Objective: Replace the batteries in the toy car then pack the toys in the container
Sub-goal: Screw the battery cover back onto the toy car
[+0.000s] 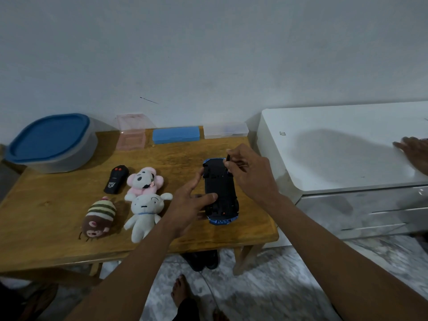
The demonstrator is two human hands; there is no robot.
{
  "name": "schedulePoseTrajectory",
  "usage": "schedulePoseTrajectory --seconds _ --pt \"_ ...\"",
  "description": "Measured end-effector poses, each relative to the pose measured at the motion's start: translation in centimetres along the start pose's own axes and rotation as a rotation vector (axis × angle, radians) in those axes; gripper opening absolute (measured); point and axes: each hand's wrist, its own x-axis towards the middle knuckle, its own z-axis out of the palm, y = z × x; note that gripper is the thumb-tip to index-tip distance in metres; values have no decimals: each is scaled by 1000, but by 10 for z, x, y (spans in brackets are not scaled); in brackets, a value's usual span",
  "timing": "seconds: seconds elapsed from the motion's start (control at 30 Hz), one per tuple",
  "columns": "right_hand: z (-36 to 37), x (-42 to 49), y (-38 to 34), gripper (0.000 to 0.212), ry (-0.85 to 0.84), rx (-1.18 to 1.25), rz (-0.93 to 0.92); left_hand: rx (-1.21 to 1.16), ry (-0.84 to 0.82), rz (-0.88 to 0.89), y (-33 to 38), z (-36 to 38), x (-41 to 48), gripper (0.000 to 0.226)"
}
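Note:
The blue toy car [220,191] lies upside down on the wooden table [58,216], its black underside facing up. My left hand [190,200] grips the car's left side, thumb laid across the underside. My right hand [250,172] pinches a thin dark tool [228,158], likely a small screwdriver, over the car's far end. The black remote [116,179] lies left of the toys. A pink plush [144,180], a white plush [146,212] and a striped brown plush [99,218] lie on the table. The grey container with a blue lid [51,142] stands at the back left.
A pink clear box [130,133], a blue case [176,134] and a clear case [225,130] line the table's far edge. A white drawer cabinet [347,158] stands at the right; another person's hand [414,151] rests on its top. My foot [181,290] is below the table's edge.

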Motion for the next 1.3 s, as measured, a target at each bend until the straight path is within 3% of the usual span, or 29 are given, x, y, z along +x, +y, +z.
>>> schedulePoseTrajectory --seconds 0.17,0.47,0.83,1.3 --pt "3 2 -2 5 10 -46 -85 3 -2 -11 -2 -2 -2 71" --pt "7 1 1 26 -2 -220 -251 -4 0 -19 -4 -6 -2 69" --pt "10 2 -1 31 -66 -372 -284 19 3 -49 -9 2 5 75" --pt "-2 2 2 35 -106 -330 -275 28 17 -53 -7 5 5 74"
